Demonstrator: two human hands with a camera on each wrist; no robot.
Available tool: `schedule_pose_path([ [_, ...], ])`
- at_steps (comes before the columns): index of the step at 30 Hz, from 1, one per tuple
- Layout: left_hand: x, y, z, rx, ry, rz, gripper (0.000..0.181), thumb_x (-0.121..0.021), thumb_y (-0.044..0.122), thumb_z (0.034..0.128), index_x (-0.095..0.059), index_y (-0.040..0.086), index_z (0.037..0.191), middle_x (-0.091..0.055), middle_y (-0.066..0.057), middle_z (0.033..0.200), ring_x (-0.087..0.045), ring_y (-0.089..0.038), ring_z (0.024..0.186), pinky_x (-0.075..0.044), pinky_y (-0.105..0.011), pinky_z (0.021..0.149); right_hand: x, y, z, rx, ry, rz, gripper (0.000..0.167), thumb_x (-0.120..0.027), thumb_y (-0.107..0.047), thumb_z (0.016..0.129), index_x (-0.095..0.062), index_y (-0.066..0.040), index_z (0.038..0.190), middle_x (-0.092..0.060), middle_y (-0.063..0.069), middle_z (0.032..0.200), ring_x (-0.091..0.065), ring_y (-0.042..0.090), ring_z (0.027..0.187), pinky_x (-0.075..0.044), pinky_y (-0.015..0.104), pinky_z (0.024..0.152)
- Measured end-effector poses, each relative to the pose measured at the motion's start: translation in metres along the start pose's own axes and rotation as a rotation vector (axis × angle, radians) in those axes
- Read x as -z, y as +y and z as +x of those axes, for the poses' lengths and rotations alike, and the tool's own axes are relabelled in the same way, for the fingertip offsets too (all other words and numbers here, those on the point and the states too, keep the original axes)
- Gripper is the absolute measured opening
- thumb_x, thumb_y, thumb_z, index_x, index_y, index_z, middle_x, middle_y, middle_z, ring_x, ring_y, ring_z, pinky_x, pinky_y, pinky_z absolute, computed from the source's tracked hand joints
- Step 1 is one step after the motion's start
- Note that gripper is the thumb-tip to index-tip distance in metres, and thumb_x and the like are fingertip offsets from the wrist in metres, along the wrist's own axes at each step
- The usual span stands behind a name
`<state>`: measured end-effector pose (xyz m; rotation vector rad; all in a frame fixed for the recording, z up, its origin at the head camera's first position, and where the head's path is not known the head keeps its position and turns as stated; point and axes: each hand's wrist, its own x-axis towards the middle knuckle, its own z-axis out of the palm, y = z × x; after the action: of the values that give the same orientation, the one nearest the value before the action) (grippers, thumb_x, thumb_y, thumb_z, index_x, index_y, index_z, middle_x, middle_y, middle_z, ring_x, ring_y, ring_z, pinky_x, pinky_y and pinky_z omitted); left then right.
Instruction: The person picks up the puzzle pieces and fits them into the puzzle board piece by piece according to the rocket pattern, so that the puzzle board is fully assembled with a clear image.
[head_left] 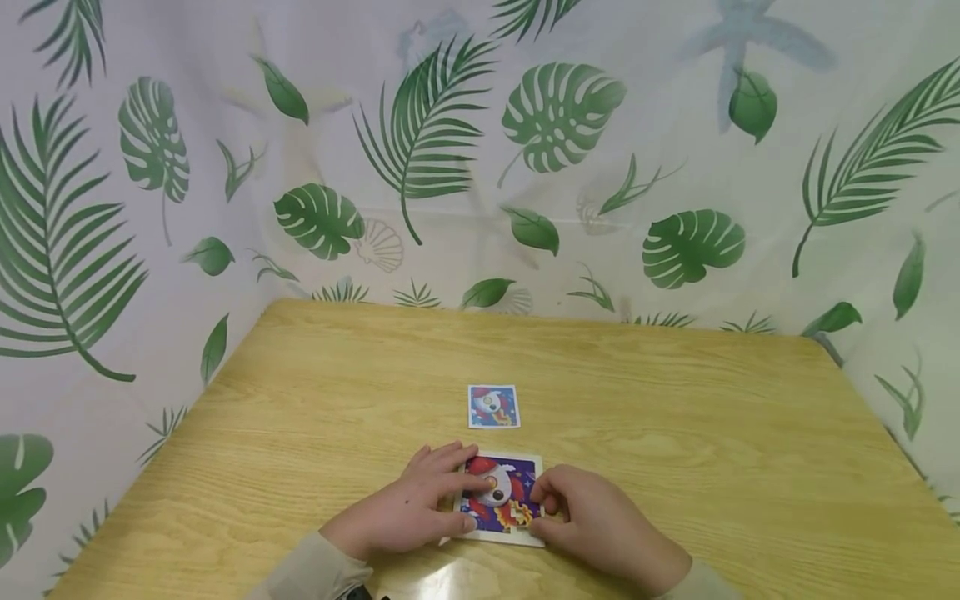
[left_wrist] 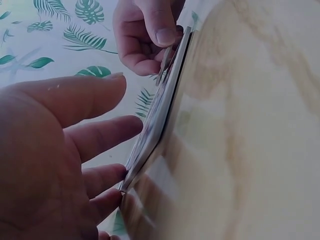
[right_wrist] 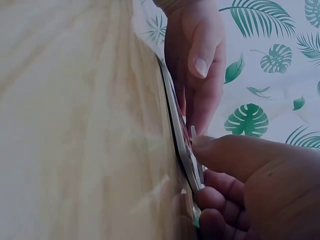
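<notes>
A square picture puzzle (head_left: pixel 504 467) with a white border lies flat on the table in front of me, showing a white and red figure on dark purple. My left hand (head_left: pixel 411 507) rests along its left side, fingers spread and fairly straight, with fingertips touching the picture. At the lower right corner my right hand (head_left: pixel 603 521) pinches a thin flat puzzle piece (right_wrist: pixel 194 132) between thumb and curled fingers. Edge-on in the left wrist view, the piece (left_wrist: pixel 164 64) stands slightly off the board. A pale gap shows in the picture near the right thumb. The piece's face is hidden.
Behind the puzzle lies a small printed card (head_left: pixel 493 407) with a similar picture in lighter colours. The wood-grain table (head_left: pixel 675 417) reaches back to a white curtain (head_left: pixel 465 267) with green leaf prints, which also hangs at both sides.
</notes>
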<state>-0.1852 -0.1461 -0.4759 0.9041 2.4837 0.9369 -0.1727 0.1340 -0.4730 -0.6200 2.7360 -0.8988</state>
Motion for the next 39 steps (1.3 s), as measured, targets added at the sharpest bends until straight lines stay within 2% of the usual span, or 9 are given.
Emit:
schedule_pose_path([
  [6, 0.0, 0.002, -0.001, 0.008, -0.01, 0.035, 0.052, -0.065, 0.047, 0.094, -0.058, 0.034, 0.144, -0.02, -0.002, 0.167, -0.011, -0.029, 0.153, 0.003, -0.056, 0.12, -0.002, -0.002, -0.001, -0.024, 0.004, -0.052, 0.025, -0.08, -0.04, 0.084, -0.063, -0.024, 0.093, -0.053, -0.011, 0.081, -0.049, 0.007, 0.07, -0.042, 0.027, 0.063],
  [14, 0.002, 0.005, -0.001, -0.014, -0.032, 0.091, 0.053, -0.065, 0.047, 0.0959, -0.056, 0.033, 0.147, -0.02, -0.004, 0.167, -0.013, -0.031, 0.153, -0.001, -0.056, 0.121, -0.002, -0.004, -0.004, 0.011, 0.016, -0.093, 0.027, -0.081, -0.044, 0.082, -0.064, -0.027, 0.094, -0.052, -0.014, 0.083, -0.049, 0.006, 0.072, -0.045, 0.028, 0.066],
  [26, 0.002, 0.008, 0.002, 0.026, -0.037, 0.055, 0.053, -0.063, 0.047, 0.0965, -0.053, 0.038, 0.148, -0.018, -0.002, 0.168, -0.009, -0.028, 0.154, 0.002, -0.054, 0.121, 0.0, -0.004, -0.004, 0.008, 0.011, -0.098, 0.027, -0.08, -0.047, 0.084, -0.064, -0.028, 0.095, -0.051, -0.013, 0.083, -0.049, 0.007, 0.072, -0.042, 0.028, 0.065],
  [32, 0.0, 0.012, 0.003, 0.026, -0.026, 0.057, 0.045, -0.064, 0.046, 0.096, -0.059, 0.043, 0.141, -0.019, -0.005, 0.167, -0.007, -0.033, 0.154, 0.0, -0.061, 0.12, -0.001, 0.0, -0.003, 0.017, 0.023, -0.1, 0.025, -0.08, -0.045, 0.084, -0.064, -0.029, 0.095, -0.05, -0.013, 0.083, -0.049, 0.006, 0.071, -0.042, 0.027, 0.063],
  [36, -0.003, 0.015, 0.004, -0.001, -0.065, 0.07, 0.042, -0.062, 0.047, 0.096, -0.06, 0.048, 0.138, -0.02, -0.005, 0.167, -0.006, -0.037, 0.153, -0.003, -0.068, 0.117, -0.001, 0.002, -0.003, 0.022, 0.012, -0.074, 0.027, -0.08, -0.047, 0.084, -0.064, -0.029, 0.096, -0.051, -0.013, 0.083, -0.049, 0.006, 0.072, -0.042, 0.027, 0.064],
  [39, -0.005, 0.016, 0.004, -0.057, -0.086, 0.093, 0.041, -0.063, 0.049, 0.0958, -0.061, 0.048, 0.137, -0.02, -0.007, 0.167, -0.005, -0.04, 0.153, -0.003, -0.071, 0.115, -0.001, 0.005, -0.004, 0.048, 0.012, -0.07, 0.028, -0.08, -0.048, 0.084, -0.064, -0.029, 0.097, -0.051, -0.013, 0.084, -0.049, 0.006, 0.073, -0.042, 0.027, 0.065],
])
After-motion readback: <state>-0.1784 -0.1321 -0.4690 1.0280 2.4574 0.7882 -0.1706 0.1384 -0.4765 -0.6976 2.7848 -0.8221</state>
